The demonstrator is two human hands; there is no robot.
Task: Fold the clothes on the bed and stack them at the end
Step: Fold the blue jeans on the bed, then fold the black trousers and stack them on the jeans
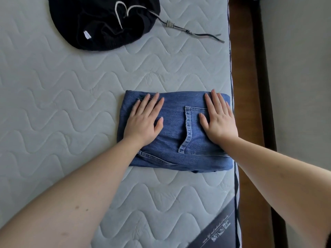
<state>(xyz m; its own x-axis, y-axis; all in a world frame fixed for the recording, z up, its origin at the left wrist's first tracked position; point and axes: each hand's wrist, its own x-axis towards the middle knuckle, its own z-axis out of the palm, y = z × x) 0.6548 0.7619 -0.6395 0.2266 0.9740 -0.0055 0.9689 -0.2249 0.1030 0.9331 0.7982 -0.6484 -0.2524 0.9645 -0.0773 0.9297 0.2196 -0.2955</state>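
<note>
A pair of blue jeans (179, 122), folded into a compact rectangle, lies on the quilted mattress (71, 86) close to its right edge, a back pocket facing up. My left hand (145, 119) lies flat on the left half of the jeans, fingers straight and spread. Flat on the right half rests my right hand (218, 117), fingers straight too. A black garment (100, 22) with a white drawstring lies crumpled at the far side of the mattress, partly cut off by the top of the view.
A thin cord with knots (193, 30) trails from the black garment toward the mattress's right edge. Beyond that edge run a brown wooden bed frame (250, 86) and grey floor (300, 68). A dark printed label (218, 230) covers the near right corner.
</note>
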